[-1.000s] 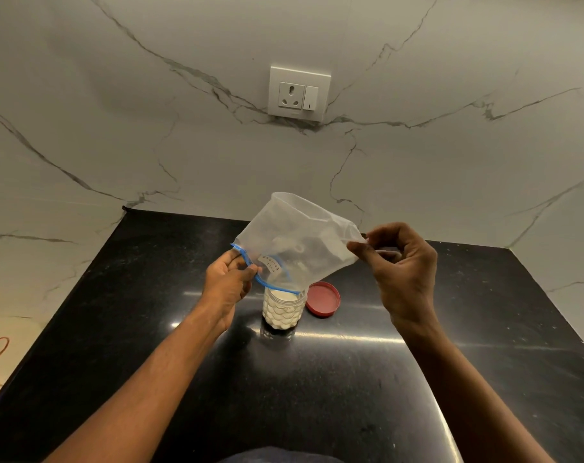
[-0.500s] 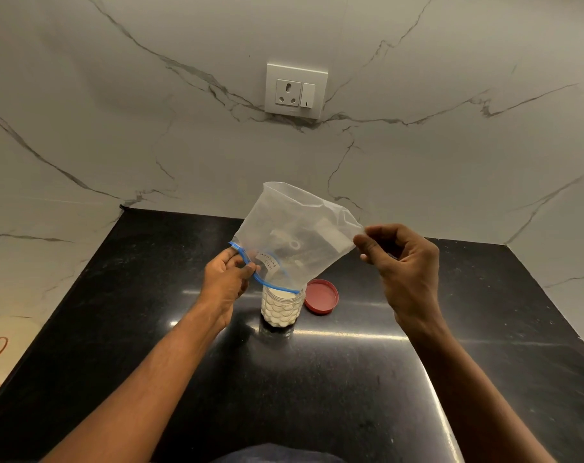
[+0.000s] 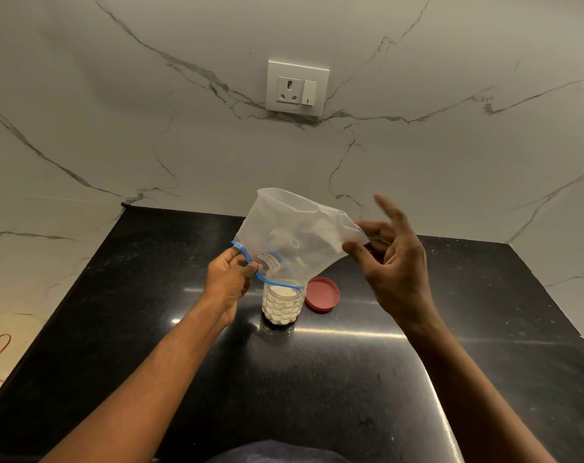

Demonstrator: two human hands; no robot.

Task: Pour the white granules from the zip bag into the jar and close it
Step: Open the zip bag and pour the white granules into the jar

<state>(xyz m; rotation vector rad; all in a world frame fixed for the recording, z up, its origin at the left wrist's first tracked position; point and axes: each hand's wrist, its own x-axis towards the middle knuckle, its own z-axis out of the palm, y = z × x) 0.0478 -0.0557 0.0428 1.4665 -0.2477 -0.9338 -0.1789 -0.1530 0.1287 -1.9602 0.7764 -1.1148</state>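
Your right hand (image 3: 394,262) has loosened since half a second ago. It was a tight fist on the upturned bottom corner of the zip bag (image 3: 294,235). Now the index finger (image 3: 389,208) stands up straight and the other fingers fan out, while the thumb and a lower finger appear to keep a light pinch on that corner. Your left hand (image 3: 228,279) has barely shifted. Its fingers curl round the blue zip edge (image 3: 273,282) and hold the bag's mouth over the jar (image 3: 283,305).

The jar stands upright on the black counter (image 3: 350,396), and white granules (image 3: 282,290) reach close to its rim. The bag looks nearly empty, with only traces clinging inside, so you seem to be at the tail end of the pour. The red lid (image 3: 322,294) lies on the counter just right of the jar, untouched.

To finish this step cleanly, keep the left hand steady so the mouth stays centred over the opening. Keep the bottom corner high so the film falls steeply. Tap the bag's side lightly with the free fingers to shake loose what sticks. Do not jerk the bag, because the jar is full enough that a sudden rush could spill over the rim. Lift the mouth straight up before you reach for the lid.
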